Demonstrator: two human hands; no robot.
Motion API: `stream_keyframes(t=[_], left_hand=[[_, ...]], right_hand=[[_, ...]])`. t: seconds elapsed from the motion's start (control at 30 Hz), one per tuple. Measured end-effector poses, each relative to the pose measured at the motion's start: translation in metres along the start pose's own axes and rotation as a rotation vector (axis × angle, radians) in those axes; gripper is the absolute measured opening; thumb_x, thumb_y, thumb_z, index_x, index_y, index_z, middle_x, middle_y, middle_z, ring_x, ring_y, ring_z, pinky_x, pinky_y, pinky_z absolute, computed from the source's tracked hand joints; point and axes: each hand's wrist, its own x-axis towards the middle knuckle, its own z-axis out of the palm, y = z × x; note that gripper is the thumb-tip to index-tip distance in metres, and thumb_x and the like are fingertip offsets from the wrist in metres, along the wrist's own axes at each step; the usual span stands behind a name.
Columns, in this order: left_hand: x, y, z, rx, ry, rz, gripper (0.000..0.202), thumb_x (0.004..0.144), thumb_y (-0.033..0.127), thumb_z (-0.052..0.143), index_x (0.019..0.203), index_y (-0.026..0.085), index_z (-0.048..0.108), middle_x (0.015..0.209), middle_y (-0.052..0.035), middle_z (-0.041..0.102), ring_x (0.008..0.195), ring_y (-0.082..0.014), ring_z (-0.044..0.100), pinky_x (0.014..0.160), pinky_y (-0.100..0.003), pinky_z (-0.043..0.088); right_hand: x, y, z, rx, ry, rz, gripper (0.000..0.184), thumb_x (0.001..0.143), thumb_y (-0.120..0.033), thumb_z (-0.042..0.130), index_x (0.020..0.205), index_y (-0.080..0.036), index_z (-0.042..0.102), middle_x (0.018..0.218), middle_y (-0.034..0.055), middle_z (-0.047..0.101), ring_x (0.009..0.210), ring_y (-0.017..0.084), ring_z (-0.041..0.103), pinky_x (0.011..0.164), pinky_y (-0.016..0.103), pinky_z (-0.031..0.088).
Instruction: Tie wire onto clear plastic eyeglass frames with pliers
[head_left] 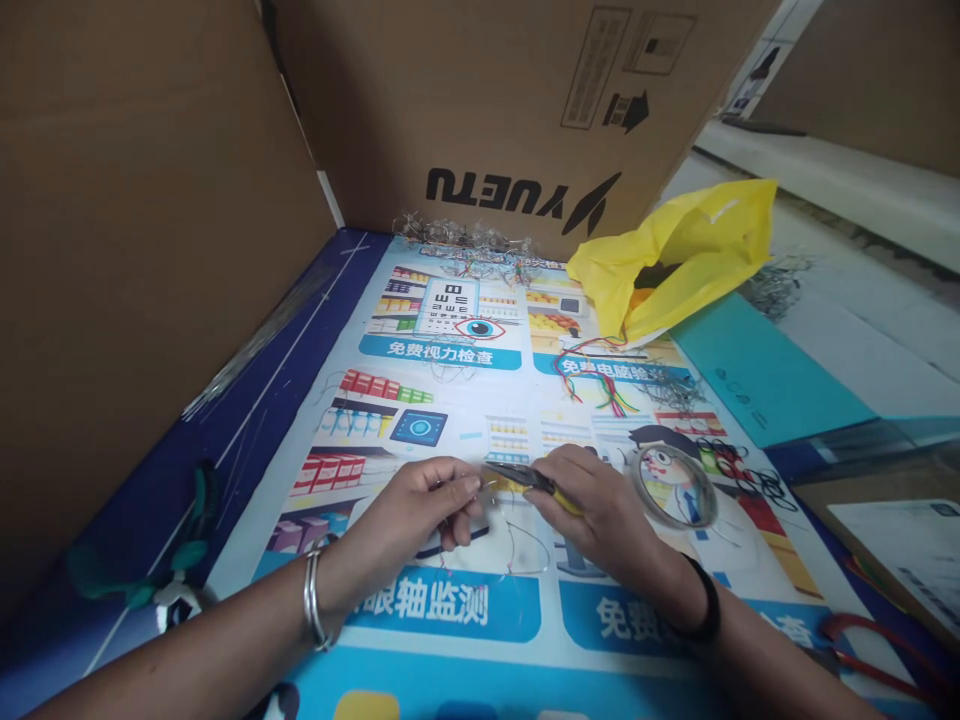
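Note:
My left hand (429, 492) is closed, its thumb and forefinger pinching a thin wire (511, 535) that loops down below the fingers over the printed sheet. Needle-nose pliers (516, 474) with yellow handles are gripped in my right hand (589, 495). Their dark jaws point left and lie close to my left fingertips. I cannot tell whether the jaws hold the wire. To the right of my right hand lies a round coil (706, 495), silvery and ring-shaped.
A yellow plastic bag (697, 250) stands at the back right, with coloured strings (611, 395) before it. Tangled wire pieces (469, 235) line the cardboard wall (480, 120). Straight wires (259, 345) and green-handled pliers (199, 510) lie left. Black rings (750, 470) and red-handled scissors (862, 665) are right.

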Motion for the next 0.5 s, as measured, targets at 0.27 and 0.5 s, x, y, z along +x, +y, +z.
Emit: stream_keyframes(t=[0.27, 0.5], left_hand=[[0.0, 0.0, 0.0009, -0.047, -0.01, 0.063, 0.026, 0.085, 0.039, 0.053, 0.073, 0.016, 0.051, 0.057, 0.0036, 0.051, 0.047, -0.0069, 0.045, 0.046, -0.02, 0.033], [0.0003, -0.0013, -0.0007, -0.046, -0.006, 0.055, 0.025, 0.085, 0.037, 0.054, 0.072, 0.016, 0.05, 0.057, 0.0029, 0.051, 0.047, -0.007, 0.045, 0.045, -0.02, 0.032]], right_hand=[[0.0016, -0.0045, -0.0067, -0.242, -0.011, -0.111, 0.014, 0.085, -0.028, 0.052, 0.086, -0.017, 0.06, 0.079, 0.0074, 0.06, 0.075, 0.019, 0.051, 0.064, 0.031, 0.041], [0.0026, -0.0044, -0.0058, -0.218, -0.01, -0.129, 0.014, 0.085, -0.028, 0.052, 0.086, -0.017, 0.06, 0.079, 0.0069, 0.06, 0.074, 0.018, 0.051, 0.065, 0.03, 0.041]])
